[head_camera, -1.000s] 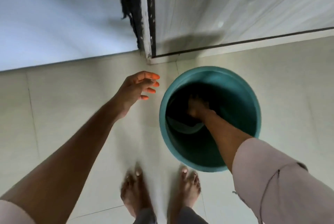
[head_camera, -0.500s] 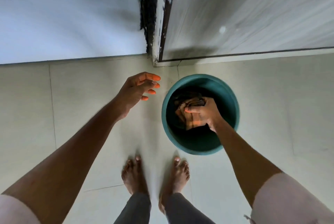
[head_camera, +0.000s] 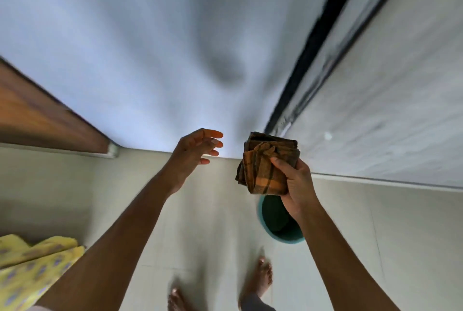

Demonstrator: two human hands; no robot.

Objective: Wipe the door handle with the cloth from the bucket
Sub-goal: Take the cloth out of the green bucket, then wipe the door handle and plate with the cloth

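My right hand (head_camera: 295,185) grips a folded orange and brown checked cloth (head_camera: 265,165), held up in the air above the teal bucket (head_camera: 273,225). The bucket stands on the floor and my right wrist hides part of it. To the left of the cloth, my left hand (head_camera: 195,152) hangs with its fingers spread and nothing in it. A pale door (head_camera: 375,85) with a dark edge strip rises at the right. No door handle shows in this view.
A blue-white wall (head_camera: 150,47) fills the middle. A brown wooden panel (head_camera: 37,115) stands at the left, and a yellow patterned fabric (head_camera: 30,268) lies at the lower left. My bare feet (head_camera: 260,278) stand on pale floor tiles.
My right hand has lifted the cloth out of the bucket and up to chest height. The view has tilted upward, and the bucket now looks smaller and lower.
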